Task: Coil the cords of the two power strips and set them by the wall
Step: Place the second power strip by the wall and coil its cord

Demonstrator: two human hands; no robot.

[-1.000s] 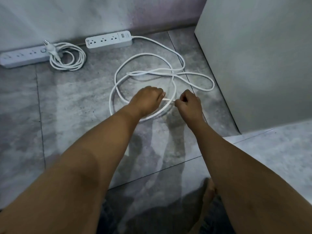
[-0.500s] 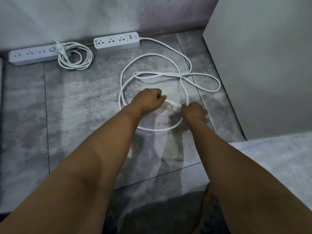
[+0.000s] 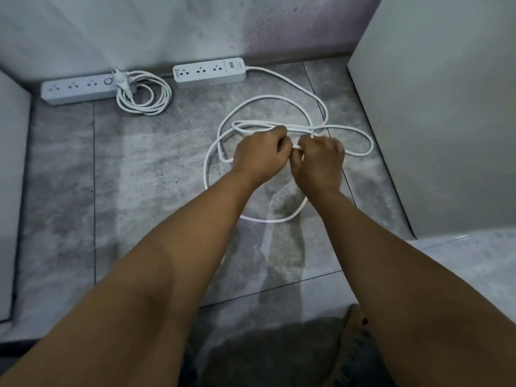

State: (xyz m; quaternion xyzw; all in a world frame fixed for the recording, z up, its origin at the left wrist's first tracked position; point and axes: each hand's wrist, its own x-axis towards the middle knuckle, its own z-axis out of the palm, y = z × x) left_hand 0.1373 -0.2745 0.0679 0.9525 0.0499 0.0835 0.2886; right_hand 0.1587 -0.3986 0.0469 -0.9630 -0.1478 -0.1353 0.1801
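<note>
Item: second power strip (image 3: 209, 73) with loose cord (image 3: 312, 92), coiling in progress. Change recorded: half a second ago the right hand (image 3: 318, 160) was lowered to the floor (image 3: 139, 177), apart from the left hand (image 3: 258, 159); both hands are now raised and brought together, knuckles nearly touching, with a short white stretch of cord seen between them. This is judged to be a fresh loop being gathered across to the left hand, so the coil is only begun. State of fingers: both sets are clenched, and cord is judged to be grasped in each, though the hold itself is hidden by the knuckles. Condition of cord: white, slack, sprawled in wide overlapping loops on the floor around and beyond the fingers, one loop trailing off on the right hand's side, one arc lying nearer the person than the fingers. The strip lies against the wall (image 3: 195, 29), well beyond the fingers. Companion item: first power strip (image 3: 78, 89) with cord already wound into a neat coil (image 3: 143, 97), plug (image 3: 120, 79) resting on top, set by the wall far off on the left hand's side.
</note>
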